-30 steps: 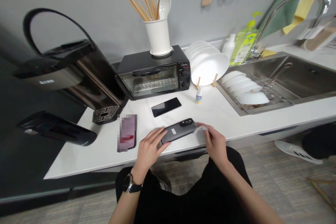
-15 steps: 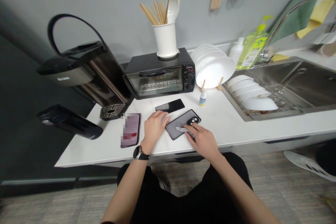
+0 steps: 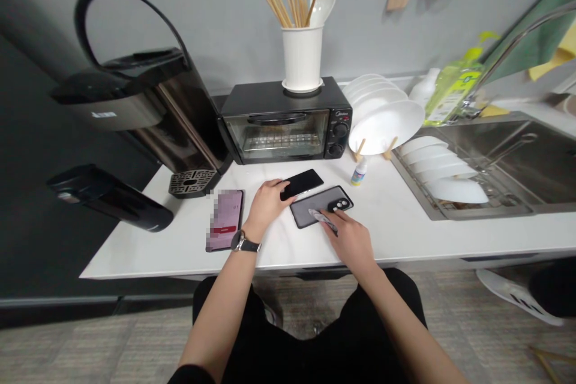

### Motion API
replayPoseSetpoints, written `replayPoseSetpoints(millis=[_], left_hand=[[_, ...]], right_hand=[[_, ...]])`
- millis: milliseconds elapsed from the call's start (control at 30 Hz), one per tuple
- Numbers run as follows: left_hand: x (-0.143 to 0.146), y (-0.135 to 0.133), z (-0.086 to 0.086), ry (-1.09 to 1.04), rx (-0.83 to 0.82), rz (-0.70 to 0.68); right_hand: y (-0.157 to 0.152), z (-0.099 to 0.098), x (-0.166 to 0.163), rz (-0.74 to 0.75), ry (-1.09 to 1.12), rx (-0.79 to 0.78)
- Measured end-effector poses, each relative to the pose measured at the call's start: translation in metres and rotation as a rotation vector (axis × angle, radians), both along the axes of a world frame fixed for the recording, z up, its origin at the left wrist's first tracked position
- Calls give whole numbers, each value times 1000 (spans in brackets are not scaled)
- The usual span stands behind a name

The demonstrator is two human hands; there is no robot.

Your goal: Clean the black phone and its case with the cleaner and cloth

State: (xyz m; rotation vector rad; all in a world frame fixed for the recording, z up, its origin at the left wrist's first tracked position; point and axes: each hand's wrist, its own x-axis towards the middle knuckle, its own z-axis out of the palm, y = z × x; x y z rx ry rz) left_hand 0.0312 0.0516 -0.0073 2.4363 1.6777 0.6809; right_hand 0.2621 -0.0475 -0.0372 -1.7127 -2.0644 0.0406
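Note:
A black phone (image 3: 306, 183) lies on the white counter with its dark face up. My left hand (image 3: 266, 207) is closed about its left end, thumb at the near edge and fingers at the far one. Just nearer to me lies a phone case (image 3: 306, 206), translucent grey with a black rim and camera cutouts at its right end. On its back is a pale grey patterned strip (image 3: 318, 216). My right hand (image 3: 348, 239) has its fingers closed on the strip and the case's lower right part; the fingertips are partly hidden.
A second phone (image 3: 229, 216), its screen lit, lies left of my left wrist. Beyond the phones stand a small bottle (image 3: 359, 173) and a toaster oven (image 3: 283, 123). A dark flask (image 3: 110, 198) and water dispenser (image 3: 148, 114) are left, a sink (image 3: 517, 204) right.
My left hand has moved forward and taken hold of the black phone's left end. My right hand stays at the case. The view has shifted slightly.

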Motion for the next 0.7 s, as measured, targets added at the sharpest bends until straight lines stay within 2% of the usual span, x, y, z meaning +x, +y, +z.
replayPoseSetpoints(millis=[333, 500, 600, 700], left_hand=[[-3, -16, 10, -81, 18, 131], [-8, -56, 19, -275, -16, 97], [-7, -86, 13, -702, -349, -70], [-1, -104, 4, -842, -652, -210]], right_hand=[[5, 0, -3, 33, 225, 6], [9, 15, 15, 25, 449, 47], [2, 21, 27, -16, 763, -12], [-4, 20, 33, 47, 934, -157]])
